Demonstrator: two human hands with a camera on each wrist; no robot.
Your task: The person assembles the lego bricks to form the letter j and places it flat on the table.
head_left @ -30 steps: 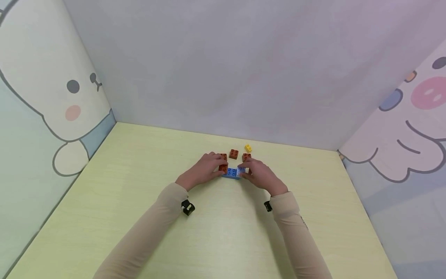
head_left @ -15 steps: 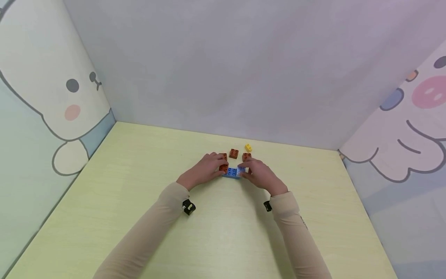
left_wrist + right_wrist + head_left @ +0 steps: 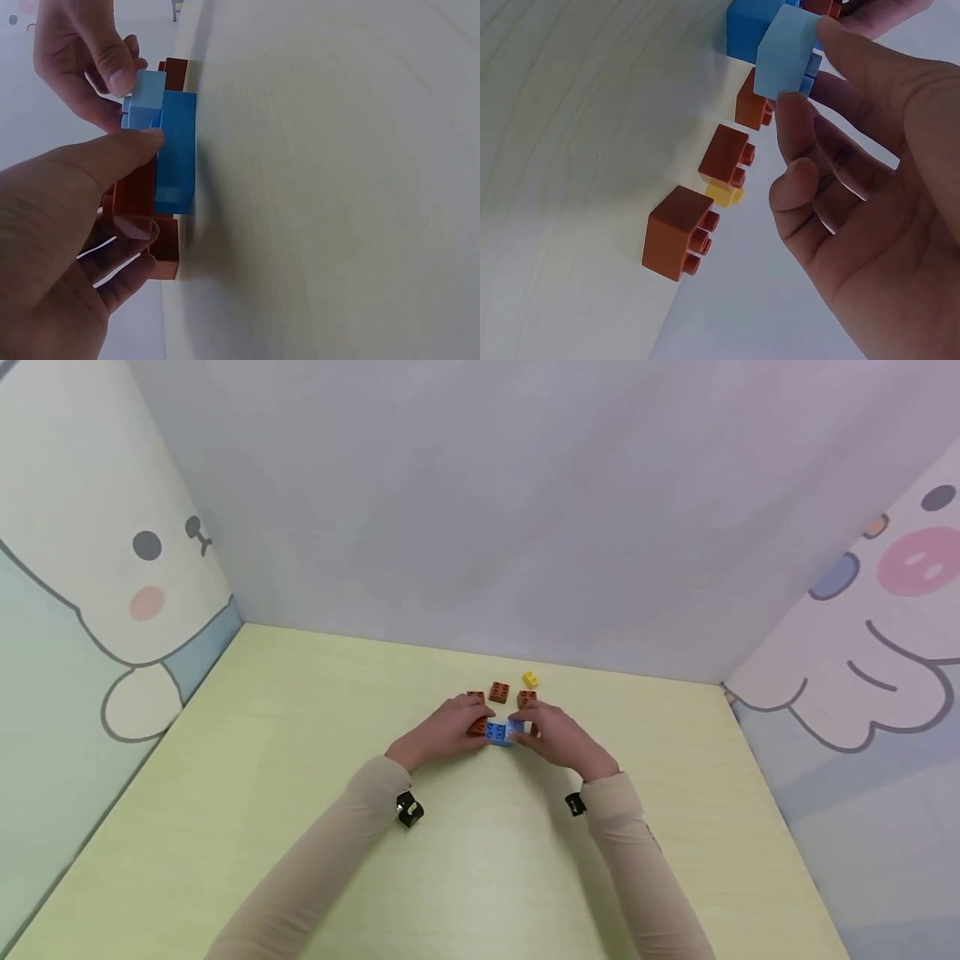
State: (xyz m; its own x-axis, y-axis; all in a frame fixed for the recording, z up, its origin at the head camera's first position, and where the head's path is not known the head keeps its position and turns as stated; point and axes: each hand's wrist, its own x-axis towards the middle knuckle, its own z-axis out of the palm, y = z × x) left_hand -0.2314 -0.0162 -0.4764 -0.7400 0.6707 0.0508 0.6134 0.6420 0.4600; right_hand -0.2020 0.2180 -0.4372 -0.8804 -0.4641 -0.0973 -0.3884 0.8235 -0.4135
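A long blue brick [image 3: 495,732] lies on the table between the hands. My left hand [image 3: 442,732] pinches a reddish-brown brick [image 3: 135,199] at its left end, the thumb [image 3: 146,142] overlapping the blue brick in the left wrist view. On the right end of the blue brick sits a light blue brick [image 3: 784,56]. My right hand [image 3: 558,739] holds that one between thumb and fingertips. Its studs face up, partly covered by the fingers in the head view.
Several loose reddish-brown bricks stand around, one behind my left fingers [image 3: 476,696], another brick [image 3: 499,692] in the middle and a third brick [image 3: 527,697] behind the right hand. A small yellow brick [image 3: 531,679] lies farther back, near the grey wall [image 3: 480,527].
My left hand has shifted slightly right with the brown brick, covering more of the long blue brick. The right hand stays on the light blue brick. The head view has turned a little.
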